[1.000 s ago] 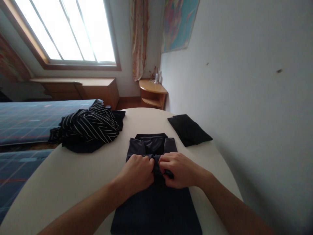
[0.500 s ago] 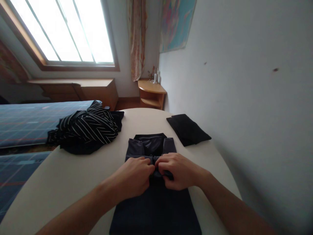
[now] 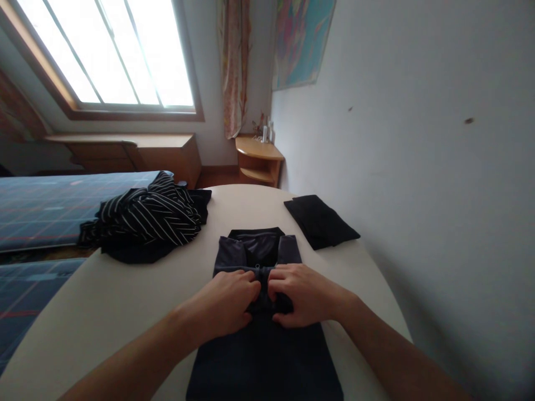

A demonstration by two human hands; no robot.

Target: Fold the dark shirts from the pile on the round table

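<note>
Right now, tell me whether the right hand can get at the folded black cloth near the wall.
Probably yes: the right hand is on the dark garment, and just pale tabletop shows between it and the folded black cloth.

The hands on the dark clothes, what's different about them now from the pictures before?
The right hand has spread its thumb away from its fingers, so its pinch on the dark garment has loosened, though it still touches the cloth. The left hand has drawn back slightly toward the person. The striped clothes and the folded black cloth stayed put.
</note>
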